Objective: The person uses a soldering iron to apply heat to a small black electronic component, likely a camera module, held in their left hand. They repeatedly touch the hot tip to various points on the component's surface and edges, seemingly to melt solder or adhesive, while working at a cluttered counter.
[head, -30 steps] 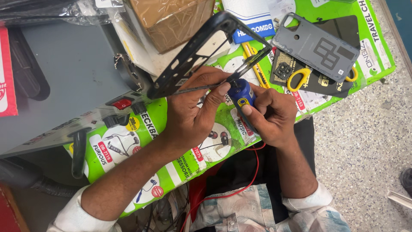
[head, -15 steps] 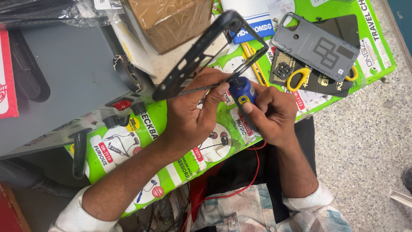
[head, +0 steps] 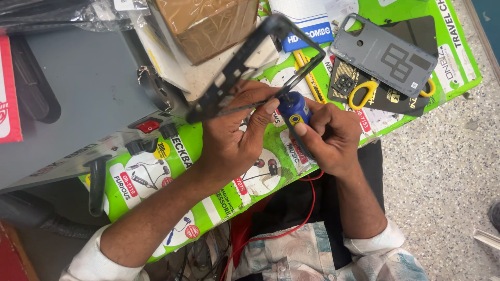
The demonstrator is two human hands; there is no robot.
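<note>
My left hand (head: 234, 138) grips the lower end of a black phone frame (head: 250, 62), which tilts up and away over the bench. My right hand (head: 328, 138) holds a blue screwdriver (head: 292, 110) with a yellow ring, its tip pressed against the frame's lower edge near my left thumb. Both hands touch each other over a green printed mat (head: 229, 198).
A grey phone back cover (head: 383, 54) lies at the upper right over yellow-handled scissors (head: 364, 93) and a dark phone part. A brown taped box (head: 208, 26) stands behind the frame. A grey machine (head: 83, 99) with a red switch fills the left. Red wire (head: 307, 208) runs near my lap.
The phone frame has tilted slightly and shifted a little; both hands stay together on it with the screwdriver at the same spot.
</note>
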